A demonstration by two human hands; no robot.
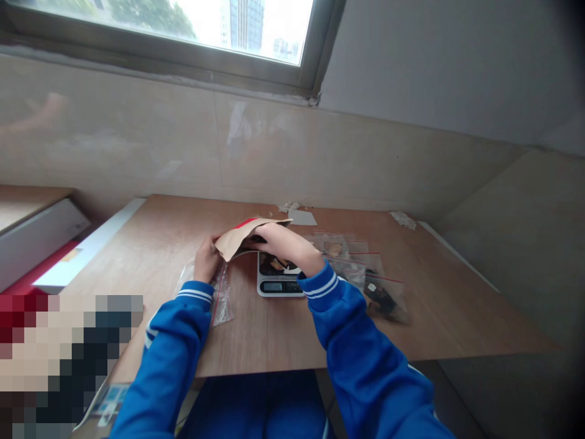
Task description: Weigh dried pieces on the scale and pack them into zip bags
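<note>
My left hand [206,258] is closed on the left side of a brown paper bag [232,242] with a red patch, which it holds tilted above the table. Into the bag's mouth reaches my right hand [270,236]; its fingers are hidden inside, so what they hold does not show. Below and partly behind my right forearm sits a white digital scale [261,290] with a lit display. Dark and light brown dried pieces [276,263] lie on its black top. Clear zip bags [222,302] lie under and beside my left wrist.
Several filled zip bags [381,299] with red seals lie right of the scale. Toward the wall are a white card [302,217] and crumpled whitish scraps [403,220]. The wooden table [256,347] ends in front of my lap. A pixelated area covers the lower left.
</note>
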